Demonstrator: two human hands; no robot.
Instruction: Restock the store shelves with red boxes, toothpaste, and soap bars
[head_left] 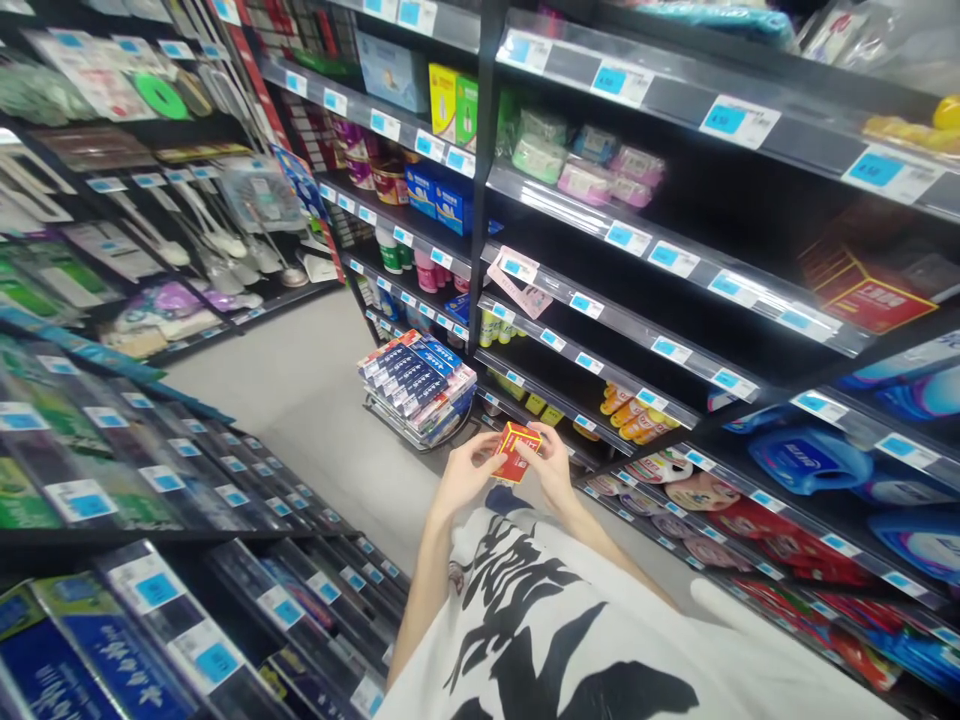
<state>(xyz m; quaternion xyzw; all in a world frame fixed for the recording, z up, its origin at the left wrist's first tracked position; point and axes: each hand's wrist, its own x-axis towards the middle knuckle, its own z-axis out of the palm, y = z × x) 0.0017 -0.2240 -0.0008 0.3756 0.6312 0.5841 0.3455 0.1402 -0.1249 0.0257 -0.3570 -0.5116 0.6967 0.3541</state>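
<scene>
Between both hands I hold a small red box [516,455] with yellow edges, in front of my body. My left hand [472,468] grips its left side, the thumb lying on the front face. My right hand [553,462] holds the right side and upper corner, fingers bent around it. The print on the box is too small to read. Just beyond my hands, a basket [397,428] on the floor carries a stack of toothpaste boxes [409,375], mostly dark blue and white. A similar red and yellow box [874,290] lies on the shelf at the right.
Dark shelves with price tags [671,255] run along my right. Blue detergent bottles [810,460] stand low at the right. Another shelf with blue boxes [97,650] is close on my left. Grey floor [277,385] stretches between them. Utensils [217,215] hang at the far left.
</scene>
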